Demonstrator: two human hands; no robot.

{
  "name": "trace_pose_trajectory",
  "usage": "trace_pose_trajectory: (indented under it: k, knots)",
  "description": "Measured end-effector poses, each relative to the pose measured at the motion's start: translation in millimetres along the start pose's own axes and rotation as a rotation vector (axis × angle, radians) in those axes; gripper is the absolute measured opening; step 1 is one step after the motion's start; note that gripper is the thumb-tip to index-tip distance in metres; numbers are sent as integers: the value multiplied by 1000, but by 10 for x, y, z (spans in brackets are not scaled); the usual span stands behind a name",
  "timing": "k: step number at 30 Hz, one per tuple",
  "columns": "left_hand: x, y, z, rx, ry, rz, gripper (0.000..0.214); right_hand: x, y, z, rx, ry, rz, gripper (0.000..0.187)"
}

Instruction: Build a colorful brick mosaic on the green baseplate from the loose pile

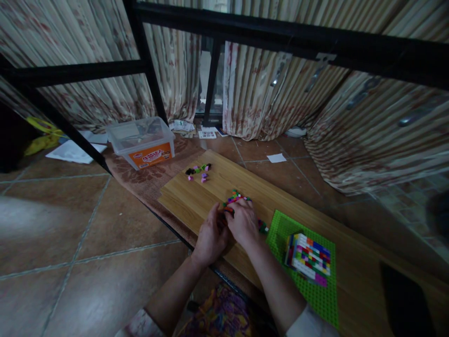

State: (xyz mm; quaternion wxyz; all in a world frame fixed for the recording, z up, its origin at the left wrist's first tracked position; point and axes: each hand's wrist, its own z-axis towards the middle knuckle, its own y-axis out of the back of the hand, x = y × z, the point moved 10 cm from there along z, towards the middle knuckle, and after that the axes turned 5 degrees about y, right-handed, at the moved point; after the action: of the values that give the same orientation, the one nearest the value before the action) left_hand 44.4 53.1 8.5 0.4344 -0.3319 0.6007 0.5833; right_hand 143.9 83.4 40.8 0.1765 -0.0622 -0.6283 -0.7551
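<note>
My left hand (210,238) and my right hand (243,221) meet over the wooden board, at the near side of a small heap of colourful toy bricks (237,195). The fingers of both are curled in towards each other. Whatever lies between them is mostly hidden by the hands and too small to name. Just right of my right hand lie a few more loose bricks (262,226). Beyond, on a green baseplate (280,224), stands a block built of many-coloured bricks (311,258), with white, red, blue and magenta on its top.
Black, green, pink and purple bricks (198,169) lie at the board's (185,196) far left. A clear plastic tub (143,140) with an orange label stands behind it. A dark flat object (403,295) rests at the right. Black metal bars (280,32) cross in front of curtains.
</note>
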Motion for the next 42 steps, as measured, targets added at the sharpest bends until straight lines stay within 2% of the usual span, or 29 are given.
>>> trace_pose_trajectory:
  k: [7, 15, 19, 21, 23, 25, 28, 31, 34, 39, 42]
  knots:
    - [20, 18, 4, -26, 6, -6, 67, -14, -41, 61, 44, 23, 13, 15]
    - [35, 26, 17, -35, 15, -25, 61, 39, -3, 66, -4, 71, 106, 9]
    - [42, 130, -2, -75, 50, -163, 53, 11, 174, -20, -101, 15, 344, 6]
    - [18, 212, -55, -99, 100, -253, 44, -37, 281, -159, -152, -70, 553, 3]
    - [-96, 243, -139, -74, 124, -336, 35, -81, 368, -372, -197, -173, 793, 6]
    - [-276, 172, -250, 18, 137, -436, 29, -94, 452, -628, -245, -250, 987, 9]
    - [-474, -37, -470, 145, 213, -504, 22, -145, 536, -1038, -312, -365, 1157, 11]
    - [-521, -296, -720, 238, 316, -562, 19, -251, 493, -1431, -321, -508, 1281, 14]
    - [-544, -531, -935, 338, 348, -556, 16, -366, 444, -1767, -325, -612, 1372, 21]
    - [-711, -790, -1147, 474, 292, -425, 15, -538, 547, -2163, -387, -684, 1321, 21]
    - [-847, -894, -1202, 487, 250, -339, 15, -591, 661, -2296, -446, -671, 1203, 20]
